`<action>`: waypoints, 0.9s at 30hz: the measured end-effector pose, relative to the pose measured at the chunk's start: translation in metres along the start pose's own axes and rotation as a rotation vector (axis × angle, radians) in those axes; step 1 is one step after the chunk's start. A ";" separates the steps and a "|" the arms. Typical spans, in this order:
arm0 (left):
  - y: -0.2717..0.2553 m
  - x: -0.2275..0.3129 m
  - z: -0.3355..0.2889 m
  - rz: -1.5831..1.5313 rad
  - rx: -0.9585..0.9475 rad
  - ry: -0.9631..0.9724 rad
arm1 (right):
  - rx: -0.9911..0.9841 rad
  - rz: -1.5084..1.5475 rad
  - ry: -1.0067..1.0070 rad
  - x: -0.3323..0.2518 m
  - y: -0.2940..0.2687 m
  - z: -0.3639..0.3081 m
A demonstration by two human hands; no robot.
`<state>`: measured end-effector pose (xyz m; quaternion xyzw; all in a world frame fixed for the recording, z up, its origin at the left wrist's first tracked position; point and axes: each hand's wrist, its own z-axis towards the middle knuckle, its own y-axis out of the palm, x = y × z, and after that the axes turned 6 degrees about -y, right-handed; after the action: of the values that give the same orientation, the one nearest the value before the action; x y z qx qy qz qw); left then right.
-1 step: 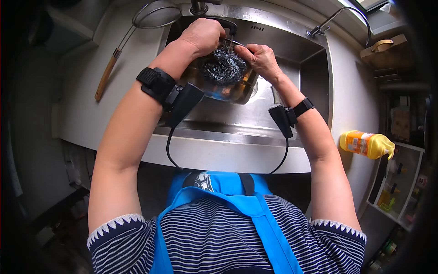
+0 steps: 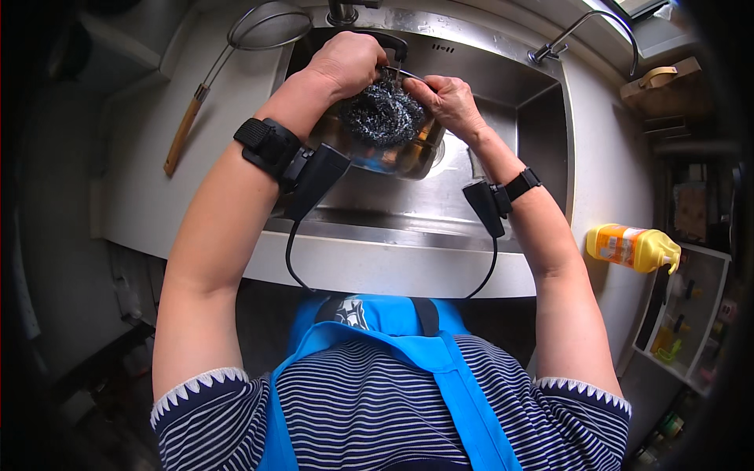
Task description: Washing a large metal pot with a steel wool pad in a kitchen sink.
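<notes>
Over the steel sink (image 2: 518, 86) I hold a shiny metal pot (image 2: 397, 157) tilted on its side. My left hand (image 2: 345, 59) is closed around the pot's rim, by its black handle at the far side. A dark steel wool scourer (image 2: 382, 115) rests against the pot between my two hands. My right hand (image 2: 446, 102) pinches the scourer's right side with its fingers. Both wrists carry black strapped devices with cables.
A mesh skimmer with a wooden handle (image 2: 188, 125) lies on the counter left of the sink. A yellow squeeze bottle (image 2: 632, 245) lies on the counter at the right. A thin curved tap (image 2: 585, 27) stands at the sink's far right corner. A wooden object (image 2: 660, 82) sits beyond it.
</notes>
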<state>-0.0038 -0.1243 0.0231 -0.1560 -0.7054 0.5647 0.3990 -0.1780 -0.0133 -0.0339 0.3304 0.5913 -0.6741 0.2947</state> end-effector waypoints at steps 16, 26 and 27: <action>0.021 0.013 0.000 -0.040 0.132 -0.044 | 0.029 -0.033 -0.027 -0.002 -0.001 0.003; 0.021 0.015 -0.019 -0.063 0.246 -0.059 | 0.014 -0.064 -0.022 -0.004 0.000 0.002; 0.020 0.018 -0.016 -0.028 0.244 -0.055 | 0.015 -0.085 -0.022 -0.004 -0.001 0.003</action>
<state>-0.0079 -0.0947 0.0124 -0.0806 -0.6442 0.6449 0.4032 -0.1763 -0.0158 -0.0298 0.2999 0.5964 -0.6939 0.2700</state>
